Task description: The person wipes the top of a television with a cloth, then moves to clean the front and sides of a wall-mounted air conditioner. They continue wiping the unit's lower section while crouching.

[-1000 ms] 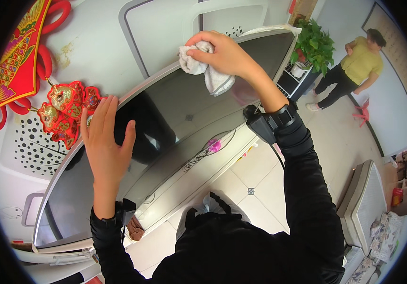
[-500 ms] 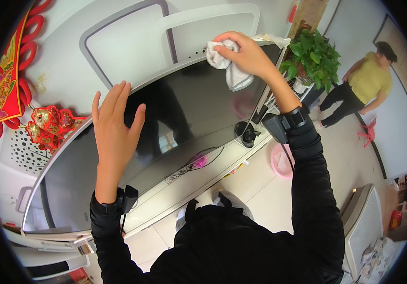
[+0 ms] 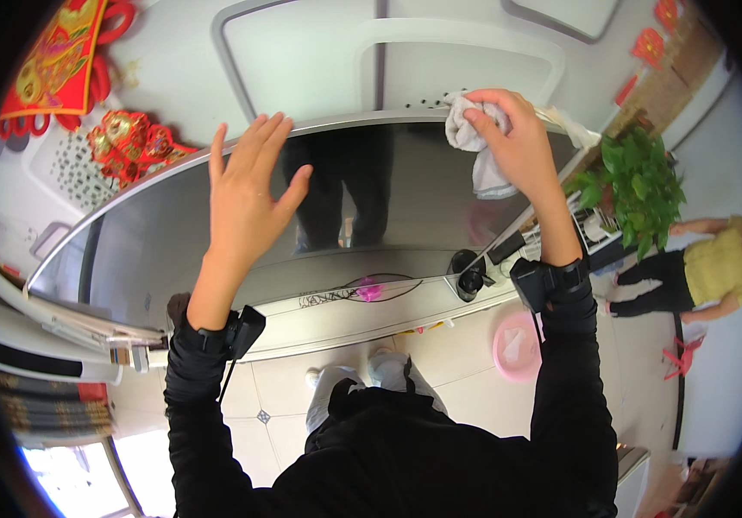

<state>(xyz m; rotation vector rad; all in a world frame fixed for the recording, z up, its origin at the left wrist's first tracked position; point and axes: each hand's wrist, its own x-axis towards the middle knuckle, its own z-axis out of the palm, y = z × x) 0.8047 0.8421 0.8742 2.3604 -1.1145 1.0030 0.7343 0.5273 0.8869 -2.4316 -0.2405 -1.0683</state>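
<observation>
A large flat television (image 3: 423,207) with a dark, glossy screen and a thin silver frame stands in front of me. My right hand (image 3: 522,142) grips a bunched white cloth (image 3: 493,177) at the screen's top edge, toward the right corner. Part of the cloth hangs down over the glass. My left hand (image 3: 254,190) is open, fingers spread, with its fingertips at the top edge left of the middle. Nothing is in it; whether it touches the frame I cannot tell. The screen reflects a dark figure.
Below the screen runs a white ledge (image 3: 302,332) with small black objects (image 3: 469,281) at its right. A leafy plant (image 3: 634,186) stands right of the television. A pink basin (image 3: 518,345) sits on the floor. Another person (image 3: 707,272) in a yellow top stands far right. Red ornaments (image 3: 134,147) hang at left.
My view has turned, so the television, plant and other person appear shifted. The cloth stays in my right hand near the top right edge; my left hand stays open.
</observation>
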